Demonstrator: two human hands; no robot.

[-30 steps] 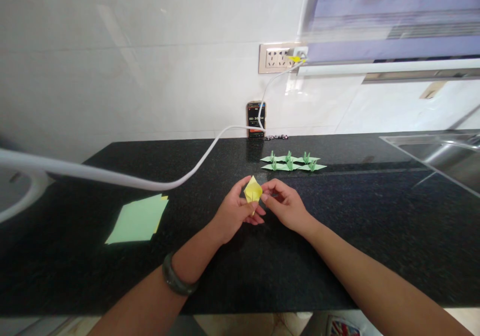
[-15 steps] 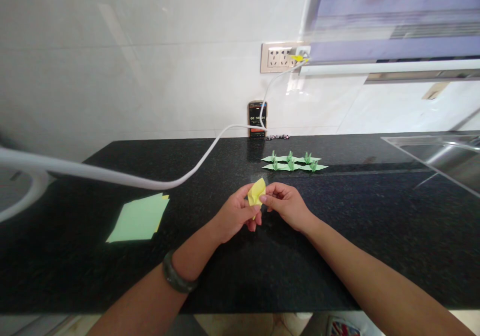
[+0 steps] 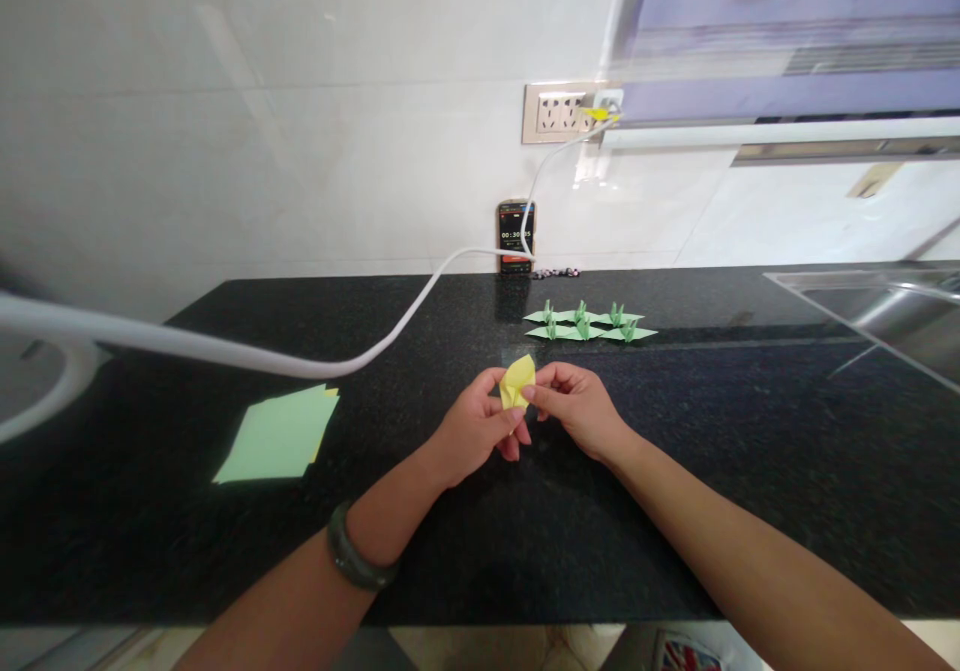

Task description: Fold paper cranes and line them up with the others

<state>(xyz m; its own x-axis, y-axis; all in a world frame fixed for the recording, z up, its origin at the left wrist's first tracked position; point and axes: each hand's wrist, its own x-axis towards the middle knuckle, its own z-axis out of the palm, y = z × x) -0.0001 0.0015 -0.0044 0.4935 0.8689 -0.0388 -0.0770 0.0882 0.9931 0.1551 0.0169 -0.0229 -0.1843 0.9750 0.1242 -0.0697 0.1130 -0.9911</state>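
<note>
A small folded piece of yellow paper [image 3: 517,382] is pinched between both my hands just above the black countertop [image 3: 675,471]. My left hand [image 3: 480,429] grips its lower left side with thumb and fingers closed. From the right, my right hand [image 3: 576,410] pinches its edge with thumb and forefinger. A dark band sits on my left wrist [image 3: 352,556].
Several green folded paper cranes [image 3: 589,324] stand behind my hands. A stack of green and yellow paper sheets [image 3: 277,436] lies at the left. A phone [image 3: 515,237] leans on the wall, its white cable [image 3: 247,356] crossing the counter. A steel sink [image 3: 885,311] is at the right.
The yellow paper has been folded narrower between my fingers, and my right hand has closed in on it. Both hands stay in nearly the same place.
</note>
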